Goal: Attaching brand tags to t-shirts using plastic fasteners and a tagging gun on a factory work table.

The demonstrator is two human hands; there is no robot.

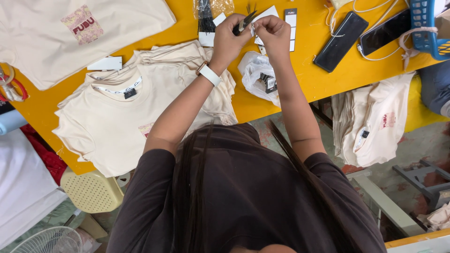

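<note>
My left hand, with a pale watch on the wrist, is closed on a small dark pointed tool above the yellow table. My right hand is right beside it, pinching a small white tag against the tool's tip. Both hands hover over white card tags and a clear bag of black fasteners. A stack of cream t-shirts lies under my left forearm.
Another cream t-shirt with a pink print lies at the far left, next to a loose white tag. A crumpled plastic bag, two phones, a blue basket, more shirts, a beige stool and a fan surround me.
</note>
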